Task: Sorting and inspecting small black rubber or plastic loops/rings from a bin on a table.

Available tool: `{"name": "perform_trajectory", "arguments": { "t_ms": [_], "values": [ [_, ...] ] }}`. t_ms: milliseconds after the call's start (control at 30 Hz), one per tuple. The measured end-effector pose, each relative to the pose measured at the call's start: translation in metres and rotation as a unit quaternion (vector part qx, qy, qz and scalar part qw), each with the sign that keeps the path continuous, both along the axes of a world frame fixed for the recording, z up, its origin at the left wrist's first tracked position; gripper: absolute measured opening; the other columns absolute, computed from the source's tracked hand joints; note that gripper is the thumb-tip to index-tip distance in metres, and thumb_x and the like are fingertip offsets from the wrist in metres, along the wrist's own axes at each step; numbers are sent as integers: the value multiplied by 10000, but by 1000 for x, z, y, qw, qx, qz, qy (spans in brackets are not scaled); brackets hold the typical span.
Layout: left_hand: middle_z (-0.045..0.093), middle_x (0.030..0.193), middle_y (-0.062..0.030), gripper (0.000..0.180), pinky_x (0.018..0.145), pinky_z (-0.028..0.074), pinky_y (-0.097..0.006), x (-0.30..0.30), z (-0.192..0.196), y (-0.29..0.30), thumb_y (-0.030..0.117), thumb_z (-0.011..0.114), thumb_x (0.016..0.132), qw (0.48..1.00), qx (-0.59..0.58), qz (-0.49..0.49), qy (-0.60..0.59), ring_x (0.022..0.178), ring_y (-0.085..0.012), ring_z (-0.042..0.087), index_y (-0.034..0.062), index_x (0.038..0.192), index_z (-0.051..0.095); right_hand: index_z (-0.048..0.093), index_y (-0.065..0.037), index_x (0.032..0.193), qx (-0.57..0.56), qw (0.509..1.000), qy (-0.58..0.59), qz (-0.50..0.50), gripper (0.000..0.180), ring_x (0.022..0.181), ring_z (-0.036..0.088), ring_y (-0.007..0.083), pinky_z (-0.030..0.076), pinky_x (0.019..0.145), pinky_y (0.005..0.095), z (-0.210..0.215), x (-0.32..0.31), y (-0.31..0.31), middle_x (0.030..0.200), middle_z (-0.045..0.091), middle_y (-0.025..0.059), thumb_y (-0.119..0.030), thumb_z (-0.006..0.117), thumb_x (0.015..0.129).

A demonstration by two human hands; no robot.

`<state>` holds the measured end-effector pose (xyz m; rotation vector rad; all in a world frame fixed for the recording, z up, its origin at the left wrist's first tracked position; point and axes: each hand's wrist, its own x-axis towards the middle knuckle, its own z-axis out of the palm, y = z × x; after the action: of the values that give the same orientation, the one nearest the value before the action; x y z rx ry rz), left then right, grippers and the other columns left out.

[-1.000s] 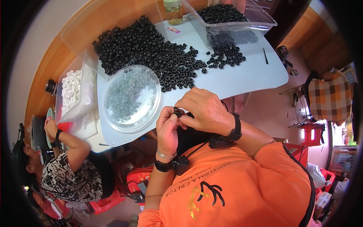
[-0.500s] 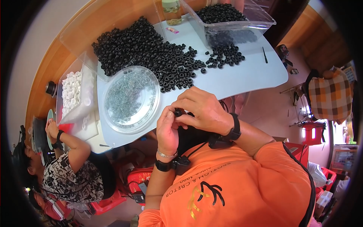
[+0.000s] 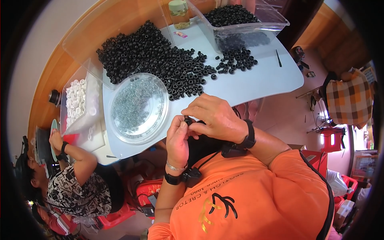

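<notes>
In front of my chest, close to the table's near edge, my left hand [image 3: 178, 140] and my right hand [image 3: 216, 118] meet around a small black ring-shaped part [image 3: 188, 120]. The left thumb and fingers pinch it from one side. My right fingertips press on it from the other and partly cover it. A big pile of similar black parts [image 3: 140, 52] spreads over the white table [image 3: 256, 82] beyond my hands. Left of them stands a round clear tub [image 3: 162, 126] with many tiny clear pieces [image 3: 136, 100] inside.
At the back right is a clear bin [image 3: 256, 28] of black parts; a lidded jar [image 3: 179, 14] stands beside it. A thin black tool [image 3: 278, 58] lies at the right. White parts [image 3: 76, 100] fill a container at left, near a co-worker [image 3: 82, 180].
The black part is turned slightly between my fingers and shows more plainly. My hands stay together in nearly the same place; the whole view has shifted a little.
</notes>
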<state>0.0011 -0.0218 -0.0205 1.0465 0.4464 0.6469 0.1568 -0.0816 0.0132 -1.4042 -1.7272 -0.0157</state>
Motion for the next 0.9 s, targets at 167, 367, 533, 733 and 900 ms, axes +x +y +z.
{"name": "perform_trajectory", "arguments": {
  "t_ms": [167, 367, 533, 733, 900],
  "values": [
    [601, 818, -57, 260, 640, 446, -231, 1, -2, -3, 217, 423, 1000, 994, 75, 56, 50, 684, -99, 541, -18, 995, 535, 676, -74, 954, 33, 999, -24, -23, 299, 743, 602, 238, 496, 652, 338, -1, -5, -1, 837, 645, 42, -93, 716, 658],
    [594, 785, -43, 260, 612, 430, -223, 6, -2, -6, 210, 430, 998, 991, 81, 85, 59, 656, -90, 520, -22, 1003, 548, 675, -77, 943, 33, 998, -34, -33, 280, 736, 601, 230, 493, 650, 335, -1, -5, -1, 824, 641, 34, -81, 700, 664],
    [588, 776, -37, 262, 595, 423, -212, 11, 1, -4, 202, 416, 1000, 994, 62, 78, 48, 647, -83, 514, -19, 1001, 557, 674, -77, 937, 34, 998, -54, -29, 275, 741, 595, 224, 491, 652, 333, -2, -5, 0, 820, 627, 26, -83, 702, 663],
    [591, 829, -50, 257, 572, 422, -206, 11, -2, -4, 177, 392, 991, 995, 37, 93, 28, 650, -77, 520, -10, 977, 568, 677, -91, 937, 19, 999, -32, -11, 290, 746, 592, 226, 488, 655, 335, -2, -7, 0, 830, 623, 26, -101, 720, 651],
    [594, 868, -62, 259, 568, 429, -213, 10, -7, -1, 173, 388, 988, 996, 19, 83, 20, 658, -87, 535, -10, 990, 571, 667, -91, 967, 16, 1000, -8, -7, 310, 751, 596, 234, 491, 656, 337, -8, -4, 2, 837, 629, 36, -95, 722, 662]
  ]
}}
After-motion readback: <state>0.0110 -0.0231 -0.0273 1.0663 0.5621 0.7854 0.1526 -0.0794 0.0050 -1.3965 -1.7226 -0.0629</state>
